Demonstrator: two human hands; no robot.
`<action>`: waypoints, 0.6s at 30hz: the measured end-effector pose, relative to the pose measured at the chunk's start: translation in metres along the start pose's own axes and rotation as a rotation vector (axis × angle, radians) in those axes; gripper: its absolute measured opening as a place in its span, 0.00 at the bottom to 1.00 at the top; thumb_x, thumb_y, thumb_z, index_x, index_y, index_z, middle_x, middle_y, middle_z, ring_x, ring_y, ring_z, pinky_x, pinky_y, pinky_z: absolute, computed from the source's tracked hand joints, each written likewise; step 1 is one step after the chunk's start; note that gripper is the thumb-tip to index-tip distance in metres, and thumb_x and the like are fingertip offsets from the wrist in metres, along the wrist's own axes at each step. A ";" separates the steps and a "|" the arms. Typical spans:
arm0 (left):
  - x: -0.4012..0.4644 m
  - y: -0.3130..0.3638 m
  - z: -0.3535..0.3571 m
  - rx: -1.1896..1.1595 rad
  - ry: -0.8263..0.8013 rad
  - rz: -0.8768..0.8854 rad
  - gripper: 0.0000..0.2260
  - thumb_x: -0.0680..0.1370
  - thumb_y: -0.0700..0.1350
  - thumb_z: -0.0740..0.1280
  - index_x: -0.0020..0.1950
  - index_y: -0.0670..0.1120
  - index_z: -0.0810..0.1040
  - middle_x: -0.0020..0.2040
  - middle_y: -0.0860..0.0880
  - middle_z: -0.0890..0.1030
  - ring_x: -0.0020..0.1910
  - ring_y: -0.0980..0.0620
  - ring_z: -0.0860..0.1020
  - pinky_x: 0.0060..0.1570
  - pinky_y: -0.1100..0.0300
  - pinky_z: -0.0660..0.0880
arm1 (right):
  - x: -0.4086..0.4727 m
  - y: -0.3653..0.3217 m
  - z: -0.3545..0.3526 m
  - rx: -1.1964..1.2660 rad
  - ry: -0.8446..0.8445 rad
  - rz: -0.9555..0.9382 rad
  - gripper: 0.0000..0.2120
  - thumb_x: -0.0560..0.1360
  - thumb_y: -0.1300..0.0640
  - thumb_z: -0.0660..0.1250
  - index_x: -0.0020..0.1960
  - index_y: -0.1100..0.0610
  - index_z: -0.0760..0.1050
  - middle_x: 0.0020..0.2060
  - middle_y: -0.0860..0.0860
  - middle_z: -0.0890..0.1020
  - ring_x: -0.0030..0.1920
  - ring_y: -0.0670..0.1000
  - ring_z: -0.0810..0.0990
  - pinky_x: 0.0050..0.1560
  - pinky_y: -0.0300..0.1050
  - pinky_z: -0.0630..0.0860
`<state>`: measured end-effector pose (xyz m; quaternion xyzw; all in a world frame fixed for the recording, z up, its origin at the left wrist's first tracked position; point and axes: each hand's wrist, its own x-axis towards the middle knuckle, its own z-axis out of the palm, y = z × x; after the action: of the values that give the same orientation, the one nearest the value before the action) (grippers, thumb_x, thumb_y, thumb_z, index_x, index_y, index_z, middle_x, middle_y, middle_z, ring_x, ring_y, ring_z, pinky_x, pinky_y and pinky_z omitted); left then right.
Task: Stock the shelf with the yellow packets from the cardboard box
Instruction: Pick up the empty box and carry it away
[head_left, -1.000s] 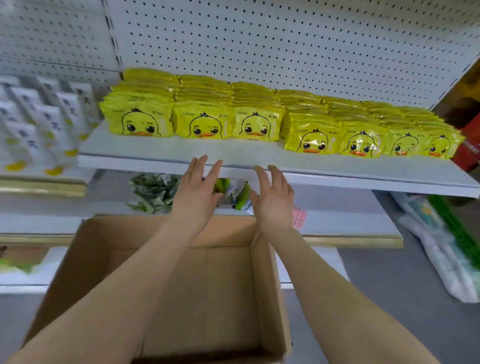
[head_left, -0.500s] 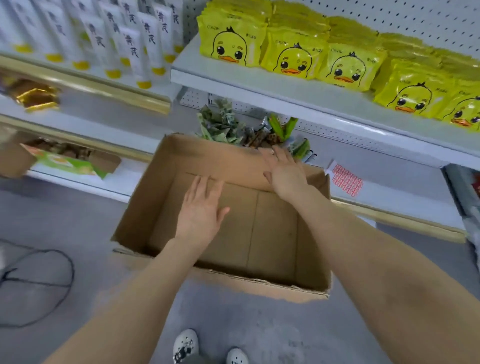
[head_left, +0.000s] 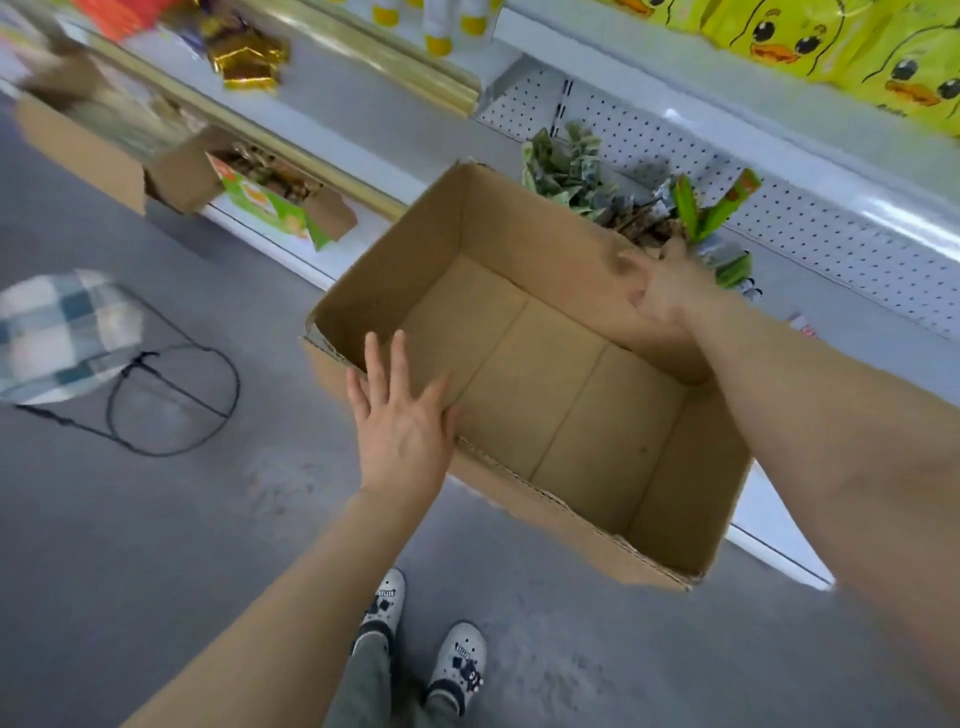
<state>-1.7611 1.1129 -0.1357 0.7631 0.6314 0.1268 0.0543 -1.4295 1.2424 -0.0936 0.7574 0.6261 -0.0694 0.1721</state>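
The cardboard box (head_left: 524, 239) stands open in front of the shelving, and no packets show inside it. Yellow packets (head_left: 831, 47) with a duck face line the white upper shelf (head_left: 779, 135) at the top right. My left hand (head_left: 402, 421) hovers flat, fingers spread, at the box's near left rim. My right hand (head_left: 662, 293) is blurred at the far rim. Its thumb lies inside the wall and its fingers go over the edge, gripping the box.
Green packets (head_left: 582, 171) lie on the middle shelf behind the box. Open cartons (head_left: 270, 202) sit on the low shelf to the left, with gold packets (head_left: 249, 62) above them. A stool with a checked cushion (head_left: 62, 332) stands on the grey floor at left. My shoes (head_left: 457, 660) are below.
Both hands dropped from the upper shelf's edge to the box. The left hand moved to the near left rim, the right took the far rim. The view swung down and left.
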 end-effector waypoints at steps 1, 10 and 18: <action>-0.006 0.002 0.001 -0.028 -0.015 -0.068 0.19 0.78 0.53 0.63 0.69 0.51 0.71 0.77 0.36 0.53 0.76 0.34 0.45 0.72 0.36 0.47 | -0.004 0.001 0.004 -0.066 -0.015 0.001 0.29 0.79 0.47 0.60 0.76 0.39 0.51 0.73 0.61 0.57 0.68 0.67 0.65 0.68 0.59 0.65; -0.033 0.003 -0.002 -0.427 -0.141 -0.367 0.39 0.76 0.33 0.64 0.78 0.50 0.44 0.77 0.38 0.38 0.71 0.31 0.62 0.68 0.47 0.67 | -0.091 0.001 0.044 0.067 0.010 0.043 0.27 0.78 0.64 0.54 0.72 0.42 0.58 0.55 0.60 0.75 0.50 0.62 0.77 0.46 0.51 0.70; -0.040 -0.032 -0.038 -0.314 -0.363 -0.249 0.35 0.73 0.31 0.59 0.78 0.52 0.55 0.68 0.43 0.73 0.55 0.40 0.77 0.55 0.49 0.76 | -0.207 -0.006 0.085 0.322 0.026 0.217 0.29 0.76 0.64 0.56 0.72 0.42 0.60 0.55 0.55 0.75 0.48 0.59 0.77 0.44 0.48 0.70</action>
<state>-1.8082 1.0776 -0.1119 0.6721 0.6729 0.0769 0.2994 -1.4681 1.0226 -0.1077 0.8390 0.5238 -0.1398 0.0473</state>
